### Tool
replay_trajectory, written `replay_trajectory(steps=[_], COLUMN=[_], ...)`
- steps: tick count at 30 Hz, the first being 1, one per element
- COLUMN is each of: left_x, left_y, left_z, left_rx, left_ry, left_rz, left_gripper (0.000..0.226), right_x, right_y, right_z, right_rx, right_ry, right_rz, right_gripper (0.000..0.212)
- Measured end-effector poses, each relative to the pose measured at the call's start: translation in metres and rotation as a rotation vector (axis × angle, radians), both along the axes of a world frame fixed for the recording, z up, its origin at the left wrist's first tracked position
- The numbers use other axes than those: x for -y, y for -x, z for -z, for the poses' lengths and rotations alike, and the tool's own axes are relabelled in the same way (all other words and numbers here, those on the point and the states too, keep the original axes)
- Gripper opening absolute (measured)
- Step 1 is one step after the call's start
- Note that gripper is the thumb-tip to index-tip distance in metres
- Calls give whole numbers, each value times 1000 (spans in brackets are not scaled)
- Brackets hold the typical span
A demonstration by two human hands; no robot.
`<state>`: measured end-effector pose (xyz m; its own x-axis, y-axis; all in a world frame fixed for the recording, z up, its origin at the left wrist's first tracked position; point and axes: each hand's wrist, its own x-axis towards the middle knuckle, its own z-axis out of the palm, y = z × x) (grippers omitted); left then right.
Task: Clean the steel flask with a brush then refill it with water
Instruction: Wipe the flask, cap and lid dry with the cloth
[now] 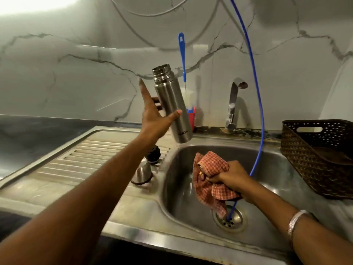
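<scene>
The steel flask (172, 104), its threaded mouth uncapped, is lifted above the sink's back left corner and tilts slightly left. My left hand (154, 115) holds it between thumb and fingers, with the index finger stretched upward. Over the sink basin (267, 169), my right hand (231, 178) grips a bunched red checked cloth (208, 180). A blue-handled bottle brush (183, 56) stands against the wall in a red holder (192, 116) behind the flask. The flask's steel cup (143, 172) and black cap (153, 154) lie on the drainboard.
A steel tap (234, 104) rises behind the basin. A thin blue hose (256, 92) hangs from above into the drain (229, 219). A dark woven basket (317, 157) sits right of the sink. The ribbed drainboard (86, 159) lies to the left, with a dark counter beyond.
</scene>
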<state>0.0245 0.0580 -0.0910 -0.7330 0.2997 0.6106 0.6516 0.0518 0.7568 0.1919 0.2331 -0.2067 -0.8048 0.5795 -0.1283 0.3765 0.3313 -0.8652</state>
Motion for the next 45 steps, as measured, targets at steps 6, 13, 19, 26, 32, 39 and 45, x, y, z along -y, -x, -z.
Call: replay_trajectory(steps=[6, 13, 19, 26, 32, 39, 45], left_x=[21, 23, 22, 20, 19, 36, 63], left_y=[56, 79, 77, 66, 54, 30, 11], left_z=[7, 30, 31, 23, 22, 36, 42], left_rx=[-60, -23, 16, 220, 333, 332, 19], left_ry=[148, 233, 238, 255, 251, 51, 622], left_rz=[-60, -28, -41, -43, -45, -318, -334], left_gripper=[145, 150, 153, 146, 142, 99, 28], right_x=[-3, -9, -10, -10, -13, -18, -18], right_y=[5, 10, 11, 10, 7, 6, 5], right_z=[4, 5, 7, 2, 2, 3, 2], right_rx=[95, 170, 166, -28, -65, -61, -61], right_ry=[-212, -268, -230, -103, -102, -89, -39], right_rz=[-102, -139, -132, -16, -23, -13, 0], right_gripper=[21, 29, 32, 63, 76, 73, 68])
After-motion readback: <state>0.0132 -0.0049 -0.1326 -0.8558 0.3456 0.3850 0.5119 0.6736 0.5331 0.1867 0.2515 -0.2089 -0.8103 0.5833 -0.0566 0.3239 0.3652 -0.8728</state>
